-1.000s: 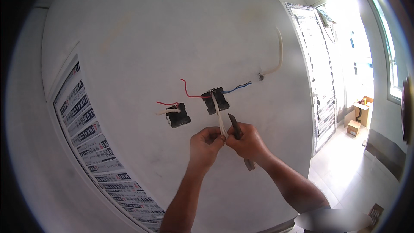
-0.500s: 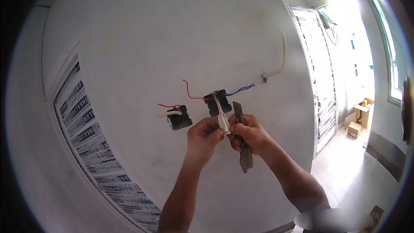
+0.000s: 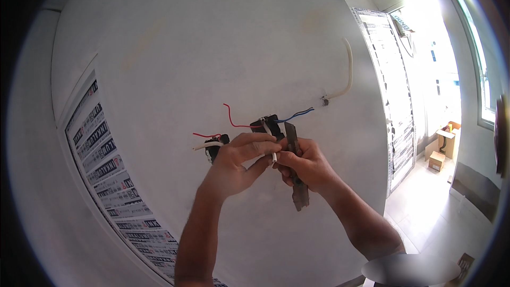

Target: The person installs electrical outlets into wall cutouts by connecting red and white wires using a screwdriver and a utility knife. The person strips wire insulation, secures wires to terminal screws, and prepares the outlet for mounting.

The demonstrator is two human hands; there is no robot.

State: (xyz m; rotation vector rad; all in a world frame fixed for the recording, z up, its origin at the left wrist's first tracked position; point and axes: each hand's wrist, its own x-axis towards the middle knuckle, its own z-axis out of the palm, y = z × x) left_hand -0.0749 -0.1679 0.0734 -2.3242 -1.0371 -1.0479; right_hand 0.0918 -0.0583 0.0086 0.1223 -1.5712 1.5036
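A white cable (image 3: 274, 157) comes out of the right-hand black wall box (image 3: 274, 127) and hangs down between my hands. My left hand (image 3: 241, 162) pinches it near its end, fingers reaching across from the left and covering part of the box. In my right hand (image 3: 305, 165) is a worn, dark utility knife (image 3: 300, 194), held upright against the palm. The right thumb and fingertips meet the cable beside the left fingers. Red wire (image 3: 230, 119) and blue wires (image 3: 297, 113) stick out of the same box.
Left of it, a second black box (image 3: 212, 151), partly behind my left hand, holds a white cable and a red wire. Another white cable (image 3: 349, 69) leaves the wall higher up. A wrapped door (image 3: 390, 101) stands at right, with cardboard boxes (image 3: 436, 160) beyond.
My left hand has shifted left and turned, its fingers now extending over the cable and box. The right hand stays nearly in place with the utility knife.
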